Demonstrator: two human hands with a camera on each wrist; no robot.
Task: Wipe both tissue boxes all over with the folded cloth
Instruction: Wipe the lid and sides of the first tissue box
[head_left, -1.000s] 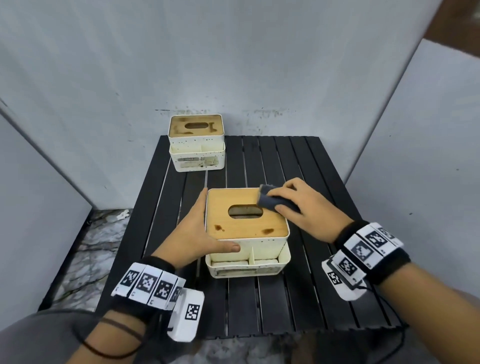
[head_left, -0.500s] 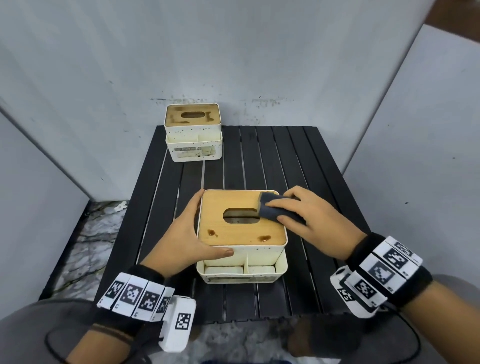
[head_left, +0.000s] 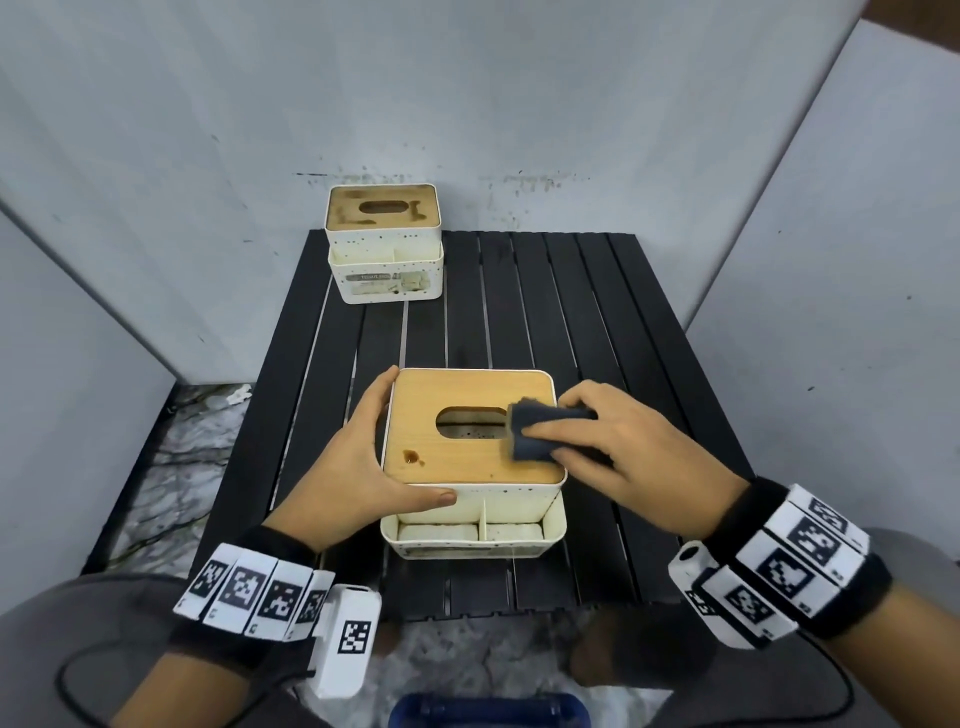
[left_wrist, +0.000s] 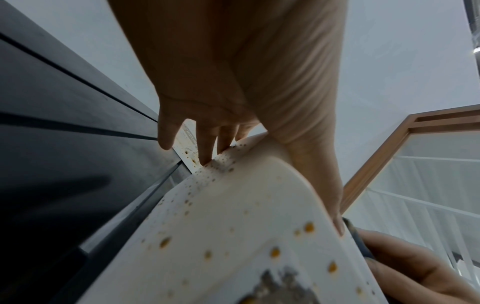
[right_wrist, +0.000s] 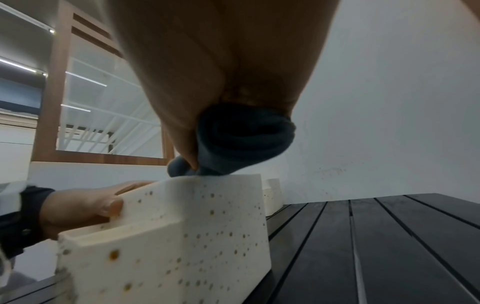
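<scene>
The near tissue box (head_left: 467, 467) is white with brown spots and a wooden lid with an oval slot; it shows too in the wrist views (left_wrist: 233, 236) (right_wrist: 182, 236). My left hand (head_left: 374, 457) grips its left side, thumb across the front wall. My right hand (head_left: 613, 457) holds the folded dark grey cloth (head_left: 535, 434) (right_wrist: 241, 139) and presses it on the lid, right of the slot. A brown stain (head_left: 411, 456) sits on the lid's front left. The second tissue box (head_left: 385, 241), lid stained, stands at the table's far left.
Both boxes stand on a black slatted table (head_left: 597, 322) hemmed by grey panels behind and on both sides. A blue object (head_left: 488, 712) lies below the table's near edge. Marble floor (head_left: 176, 467) shows to the left.
My right hand slid the cloth from the lid's far right corner toward me, to beside the slot. The left hand kept its grip on the box. The head view tilted.
</scene>
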